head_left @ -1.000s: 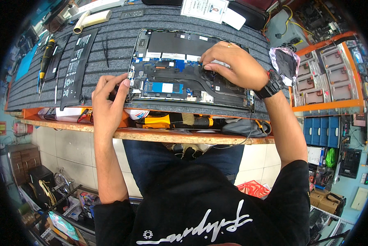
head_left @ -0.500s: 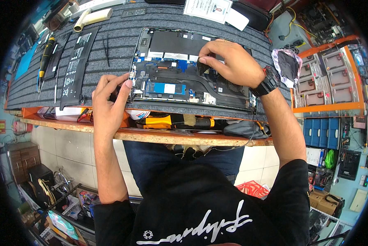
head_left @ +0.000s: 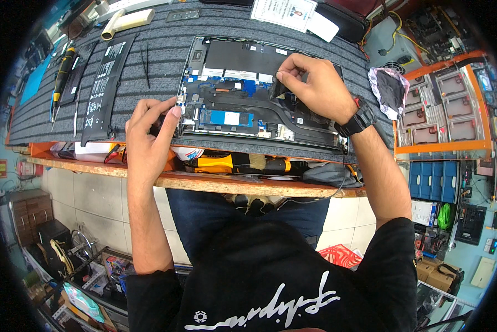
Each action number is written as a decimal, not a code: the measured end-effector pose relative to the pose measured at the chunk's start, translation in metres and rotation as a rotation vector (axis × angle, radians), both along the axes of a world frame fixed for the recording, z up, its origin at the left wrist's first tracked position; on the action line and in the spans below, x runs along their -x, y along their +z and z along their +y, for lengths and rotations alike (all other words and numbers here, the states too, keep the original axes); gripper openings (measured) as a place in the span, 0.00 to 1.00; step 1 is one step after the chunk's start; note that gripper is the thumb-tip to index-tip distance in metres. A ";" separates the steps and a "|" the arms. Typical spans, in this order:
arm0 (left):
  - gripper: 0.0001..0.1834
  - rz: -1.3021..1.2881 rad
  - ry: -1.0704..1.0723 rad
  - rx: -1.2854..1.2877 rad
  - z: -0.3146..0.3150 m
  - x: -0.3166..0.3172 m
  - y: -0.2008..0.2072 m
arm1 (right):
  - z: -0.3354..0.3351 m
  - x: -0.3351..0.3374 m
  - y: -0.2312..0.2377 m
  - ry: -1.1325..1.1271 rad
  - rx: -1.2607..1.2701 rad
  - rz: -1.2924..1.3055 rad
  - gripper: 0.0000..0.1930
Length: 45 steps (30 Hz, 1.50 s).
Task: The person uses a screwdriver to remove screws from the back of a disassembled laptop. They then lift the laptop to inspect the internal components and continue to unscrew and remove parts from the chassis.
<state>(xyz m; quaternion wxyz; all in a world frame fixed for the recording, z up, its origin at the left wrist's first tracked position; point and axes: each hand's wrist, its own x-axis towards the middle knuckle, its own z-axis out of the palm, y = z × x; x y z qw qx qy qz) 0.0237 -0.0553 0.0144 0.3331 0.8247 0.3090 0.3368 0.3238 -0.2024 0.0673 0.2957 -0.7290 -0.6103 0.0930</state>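
An opened laptop chassis (head_left: 229, 98) lies on the grey ribbed mat, its circuit boards and a blue storage stick (head_left: 231, 118) bare. My left hand (head_left: 151, 126) grips the chassis at its left edge, the thumb on the rim and the fingers curled. Over the right part of the laptop, my right hand (head_left: 310, 83) pinches a thin black sheet (head_left: 277, 90) between thumb and fingertips. The sheet's left corner is raised off the parts below, while its right part lies under my hand, near the fan area. My palm hides some of the laptop's right side.
Left of the laptop lie a black battery pack (head_left: 105, 88), tweezers (head_left: 145, 62) and a yellow-black screwdriver (head_left: 64, 74). An open drawer (head_left: 292, 185) below the mat holds yellow-handled tools (head_left: 215, 164). A crumpled cloth-like bundle (head_left: 389, 91) sits at the right, beside an orange-framed rack (head_left: 442, 148).
My right hand has shifted slightly right, drawing the black sheet's raised corner along with it. My left hand keeps its place on the laptop's edge.
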 end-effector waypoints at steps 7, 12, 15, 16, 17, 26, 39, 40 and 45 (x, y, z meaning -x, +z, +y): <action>0.16 0.011 0.004 0.008 0.000 0.000 -0.001 | -0.005 -0.001 -0.007 -0.046 -0.027 0.032 0.11; 0.16 0.015 0.009 -0.013 0.000 0.001 0.000 | -0.007 -0.005 0.005 0.241 -0.073 -0.127 0.14; 0.16 0.021 0.007 -0.015 -0.001 0.001 0.000 | -0.011 -0.001 0.016 0.406 0.002 -0.238 0.14; 0.16 0.024 0.004 -0.018 -0.001 0.000 0.000 | -0.011 -0.003 0.015 0.419 -0.015 -0.263 0.13; 0.16 0.025 0.005 -0.011 -0.001 0.000 0.001 | -0.009 -0.007 0.011 0.434 -0.032 -0.287 0.12; 0.15 0.063 -0.013 -0.056 -0.001 0.002 0.003 | -0.004 -0.004 0.004 0.277 -0.012 -0.176 0.09; 0.16 0.073 -0.005 -0.068 -0.001 0.002 0.003 | -0.008 0.010 0.004 0.057 0.032 -0.119 0.10; 0.16 0.072 -0.006 -0.069 -0.001 0.002 0.004 | -0.008 0.011 0.005 0.036 0.049 -0.122 0.09; 0.16 0.079 -0.006 -0.049 -0.001 0.002 0.004 | -0.009 0.015 0.004 -0.034 0.038 -0.121 0.09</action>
